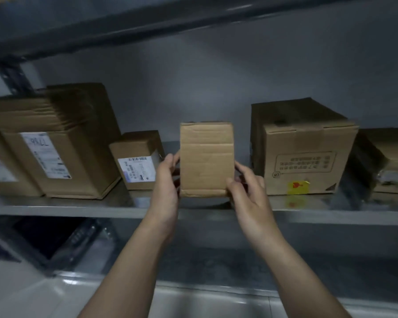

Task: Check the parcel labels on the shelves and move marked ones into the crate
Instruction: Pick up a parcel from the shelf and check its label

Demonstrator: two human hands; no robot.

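A small plain cardboard parcel [206, 158] stands upright at the front of the metal shelf [78, 207], its facing side bare of any label. My left hand [167, 182] grips its left edge and my right hand [246, 191] grips its lower right corner, thumb on the front. To the left sit a small box with a white barcode label [137, 160] and a large box with a handwritten white label [55, 143]. On the right stands a printed box with a yellow sticker bearing a red mark [303, 154].
Another labelled box [0, 166] is cut off at the far left, and a dark box [386, 161] at the far right. A lower shelf [216, 260] runs below my arms. A dark crate-like object [53, 237] lies at lower left. The upper shelf beam [147, 21] crosses overhead.
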